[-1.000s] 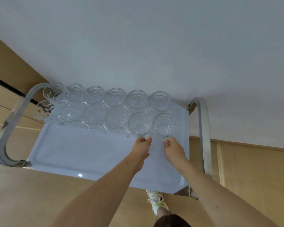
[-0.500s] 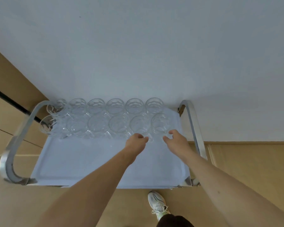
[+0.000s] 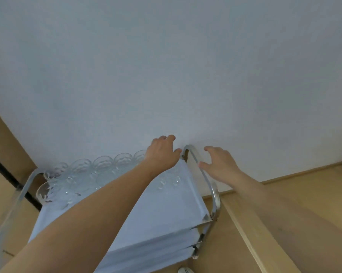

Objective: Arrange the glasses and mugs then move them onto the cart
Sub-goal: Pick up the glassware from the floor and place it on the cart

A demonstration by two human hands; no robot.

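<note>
Hands reach forward over the far right corner of the cart, both empty with fingers loosely spread. The left hand (image 3: 162, 152) hovers at centre frame above the cart's far edge, its forearm crossing the tray from the lower left and covering some of the glassware. The right hand (image 3: 219, 164) hangs just right of the curved chrome handle rail (image 3: 203, 174), palm down, fingers relaxed, apart from the rail. The steel-framed service cart with pale blue trays (image 3: 166, 219) fills the lower left and lower centre of the frame, with lower tiers showing beneath the top one. Clear glasses and glass mugs (image 3: 91, 174) stand in two close rows along the far side of the top tray, toward the left of the frame, touching one another. A large white desk (image 3: 166, 66) fills the upper part of the frame behind the cart. Light wooden floor (image 3: 304, 194) shows at the right, and a second chrome rail (image 3: 18, 196) curves down at the left.
</note>
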